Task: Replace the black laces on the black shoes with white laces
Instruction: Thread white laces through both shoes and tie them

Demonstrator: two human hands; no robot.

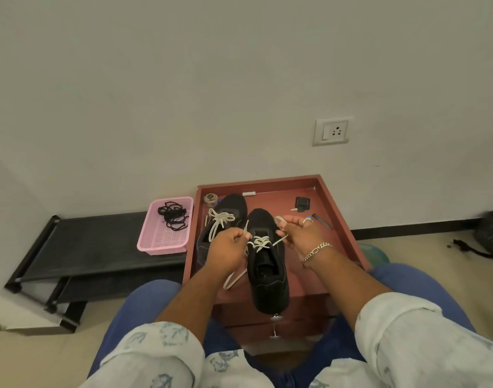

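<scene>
lacing nears its end in the head view: the left shoe (221, 228) on the red cabinet top (335, 239) already wears a white lace tied in a bow, and the right shoe (267, 264) has white lace (260, 242) crossed through its lower eyelets only. upper eyelets and the knot look still to do. left hand (228, 249) pinches one lace end, its slack looping beside the shoe; right hand (297, 233) pinches the other end, drawn out to the side. black laces (173, 217) lie heaped in a pink basket (161, 245) just left of the cabinet, out of both shoes. a small tin (210, 199), keys (301, 205) and a comb (322, 221) share the recessed top.
</scene>
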